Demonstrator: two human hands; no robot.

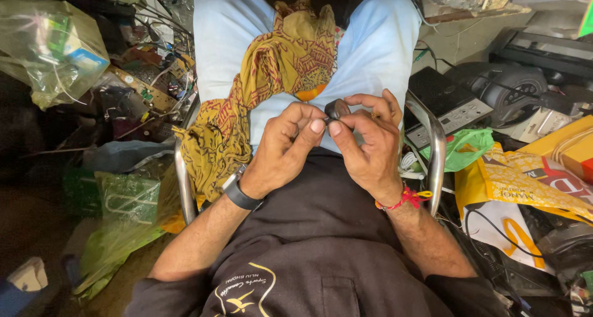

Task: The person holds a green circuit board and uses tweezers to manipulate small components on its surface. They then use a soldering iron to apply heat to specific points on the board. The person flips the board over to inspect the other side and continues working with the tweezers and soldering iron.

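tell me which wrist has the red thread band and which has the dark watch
The red thread band is on the right hand; the dark watch is on the left hand. Both hands pinch a small dark part.

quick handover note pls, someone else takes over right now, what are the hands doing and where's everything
Left hand: thumb and forefinger pinch at the near edge of the small dark rounded part, wrist wearing a dark band.
Right hand: grip closed on the same part from the other side, red thread on the wrist.
Part held above the lap, over the light blue trousers; mustard patterned cloth draped on the left thigh.
Done: part is picked up, in both hands.
Left: cannot tell from this view; the part's detail is too small to see.
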